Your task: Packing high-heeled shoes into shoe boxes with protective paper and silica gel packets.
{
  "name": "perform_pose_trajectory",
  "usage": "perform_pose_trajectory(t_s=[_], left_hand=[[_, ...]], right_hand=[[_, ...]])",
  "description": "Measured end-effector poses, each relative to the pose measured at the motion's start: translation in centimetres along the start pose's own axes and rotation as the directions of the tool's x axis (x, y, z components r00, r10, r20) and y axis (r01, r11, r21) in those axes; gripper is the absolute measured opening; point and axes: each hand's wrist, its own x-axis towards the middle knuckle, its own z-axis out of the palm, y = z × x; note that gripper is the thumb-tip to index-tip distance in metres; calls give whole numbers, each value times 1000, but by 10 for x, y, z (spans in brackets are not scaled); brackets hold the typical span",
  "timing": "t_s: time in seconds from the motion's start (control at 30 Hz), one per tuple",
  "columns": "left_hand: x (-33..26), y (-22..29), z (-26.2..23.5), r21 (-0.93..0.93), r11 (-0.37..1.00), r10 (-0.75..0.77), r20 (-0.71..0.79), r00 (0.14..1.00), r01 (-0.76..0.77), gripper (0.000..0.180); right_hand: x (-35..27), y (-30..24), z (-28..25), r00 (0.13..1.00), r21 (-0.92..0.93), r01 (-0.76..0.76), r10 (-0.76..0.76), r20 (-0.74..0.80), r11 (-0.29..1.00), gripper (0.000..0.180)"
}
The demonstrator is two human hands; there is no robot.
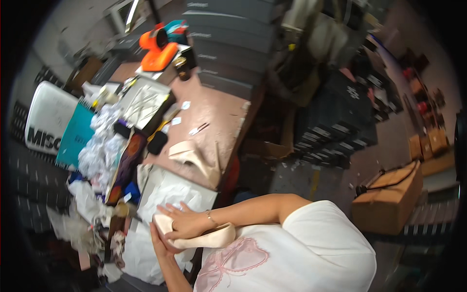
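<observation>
A cream high-heeled shoe [218, 237] is held close to my chest. My left hand [164, 242] cups it from below, fingers wrapped round its far end. Across its top lies my right hand [187, 221], gripping it with the fingers partly stretched out; part of the shoe is hidden under that hand. Just beyond, an open shoe box [206, 194] holds crumpled white tissue paper [175, 191]. The matching cream high-heeled shoe [187, 152] lies on the table past the box, its slim heel pointing to the right.
On the pinkish table [214, 109] are an orange tape dispenser [158, 57], a dark jar [182, 69] and a pen [199, 128]. Crumpled paper [99, 141] heaps up at the left. Stacked dark boxes [228, 44] rise at the back; a brown carton [389, 197] stands right.
</observation>
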Motion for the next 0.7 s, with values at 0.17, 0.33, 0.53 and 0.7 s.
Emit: perform_pose_trajectory(t_s=[0.17, 0.33, 0.53, 0.7], left_hand=[[-38, -59, 48, -485, 845, 123, -231, 965, -224, 75], [-53, -56, 40, -387, 780, 211, -577, 789, -492, 73], [-65, -33, 0, -521, 629, 238, -578, 781, -577, 78], [-46, -30, 20, -677, 643, 50, -430, 901, -358, 81]], right_hand=[[16, -8, -1, 999, -127, -42, 42, -1, 991, 70], [27, -17, 1, 985, 12, 77, -77, 157, 997, 50], [96, 74, -48, 980, -460, 74, -151, -132, 885, 22], [192, 139, -71, 904, -843, 289, -419, 86, 453, 11]])
